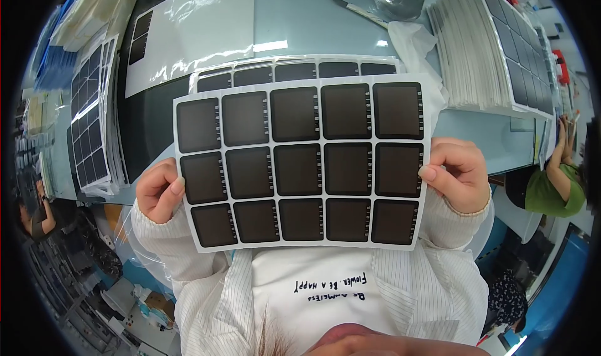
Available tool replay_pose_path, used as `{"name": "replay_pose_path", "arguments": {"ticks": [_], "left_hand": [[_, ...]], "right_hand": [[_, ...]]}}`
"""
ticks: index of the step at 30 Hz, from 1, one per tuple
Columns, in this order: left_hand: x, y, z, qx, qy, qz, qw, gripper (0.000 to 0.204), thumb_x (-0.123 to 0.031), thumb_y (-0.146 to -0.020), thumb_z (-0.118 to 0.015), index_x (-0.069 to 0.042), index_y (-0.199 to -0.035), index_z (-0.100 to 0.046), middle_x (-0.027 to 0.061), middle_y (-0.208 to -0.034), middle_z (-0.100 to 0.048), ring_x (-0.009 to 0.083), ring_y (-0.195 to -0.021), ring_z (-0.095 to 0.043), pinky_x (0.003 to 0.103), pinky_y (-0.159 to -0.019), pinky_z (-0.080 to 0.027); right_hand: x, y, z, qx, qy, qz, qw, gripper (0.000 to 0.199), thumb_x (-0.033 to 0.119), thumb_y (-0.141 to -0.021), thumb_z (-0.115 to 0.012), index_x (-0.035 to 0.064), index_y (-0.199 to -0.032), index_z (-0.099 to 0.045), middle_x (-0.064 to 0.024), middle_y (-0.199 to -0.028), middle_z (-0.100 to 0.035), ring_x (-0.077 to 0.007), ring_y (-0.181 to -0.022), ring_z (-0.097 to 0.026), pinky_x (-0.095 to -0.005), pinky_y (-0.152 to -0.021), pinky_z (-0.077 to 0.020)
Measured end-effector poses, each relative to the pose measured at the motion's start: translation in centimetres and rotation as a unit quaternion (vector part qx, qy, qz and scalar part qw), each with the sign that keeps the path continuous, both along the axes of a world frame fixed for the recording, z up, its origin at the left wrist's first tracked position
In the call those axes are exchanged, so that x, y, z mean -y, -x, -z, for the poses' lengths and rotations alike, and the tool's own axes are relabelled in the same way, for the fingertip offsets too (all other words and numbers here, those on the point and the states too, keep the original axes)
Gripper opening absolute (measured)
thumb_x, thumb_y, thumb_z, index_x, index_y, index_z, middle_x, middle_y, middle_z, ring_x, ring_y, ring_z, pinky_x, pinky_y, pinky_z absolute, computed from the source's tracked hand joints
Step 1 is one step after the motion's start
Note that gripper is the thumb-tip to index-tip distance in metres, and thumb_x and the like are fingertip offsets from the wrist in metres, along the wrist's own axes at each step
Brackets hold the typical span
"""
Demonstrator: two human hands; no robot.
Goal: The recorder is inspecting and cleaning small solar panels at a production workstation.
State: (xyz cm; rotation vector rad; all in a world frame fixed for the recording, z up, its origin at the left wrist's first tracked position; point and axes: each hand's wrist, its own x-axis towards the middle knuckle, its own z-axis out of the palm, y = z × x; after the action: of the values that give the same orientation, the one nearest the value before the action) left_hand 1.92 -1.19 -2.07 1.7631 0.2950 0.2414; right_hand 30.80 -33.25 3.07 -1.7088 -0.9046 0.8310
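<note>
I hold up a white sheet of black square labels (297, 169) by its two side edges. The labels sit in three rows, each with a strip of small marks along its right side. My left hand (160, 192) pinches the left edge, thumb in front and fingers partly hidden behind. The right edge is pinched by my right hand (458, 174), its thumb tip resting on the sheet's front. Behind its top edge, more label sheets (294, 72) of the same kind lie on the table, mostly covered.
Tall stacks of label sheets stand at the right (472, 49) and left (94, 121). Toward the back lie a white sheet (194, 33), a craft knife (360, 11), a glass bottle (400, 0) and a crumpled white cloth (410, 40). A person in green (554, 190) is at far right.
</note>
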Motion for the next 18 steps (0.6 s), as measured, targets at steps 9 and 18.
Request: {"name": "replay_pose_path", "arguments": {"ticks": [9,18], "left_hand": [[-0.1,0.2,-0.6,0.002,-0.009,0.009,1.0,0.021,-0.011,-0.085,-0.051,-0.002,-0.066,-0.048,0.0041,-0.067,-0.051,0.0099,-0.059,-0.044,0.024,-0.057,-0.034],[0.6,-0.3,-0.1,0.01,0.078,-0.042,0.996,0.019,-0.011,-0.09,-0.046,-0.003,-0.072,-0.048,0.0052,-0.075,-0.054,0.0102,-0.067,-0.047,0.023,-0.065,-0.037]], "right_hand": [[-0.2,-0.1,-0.5,-0.023,0.02,0.0,1.0,0.017,0.003,-0.075,-0.066,-0.0031,-0.063,-0.055,-0.0044,-0.058,-0.05,-0.0107,-0.051,-0.04,-0.025,-0.049,-0.0298],[0.2,0.0,-0.1,-0.074,-0.008,0.031,0.997,0.018,0.006,-0.079,-0.063,-0.0027,-0.065,-0.056,-0.0021,-0.059,-0.049,-0.0073,-0.05,-0.04,-0.023,-0.048,-0.0281]]}}
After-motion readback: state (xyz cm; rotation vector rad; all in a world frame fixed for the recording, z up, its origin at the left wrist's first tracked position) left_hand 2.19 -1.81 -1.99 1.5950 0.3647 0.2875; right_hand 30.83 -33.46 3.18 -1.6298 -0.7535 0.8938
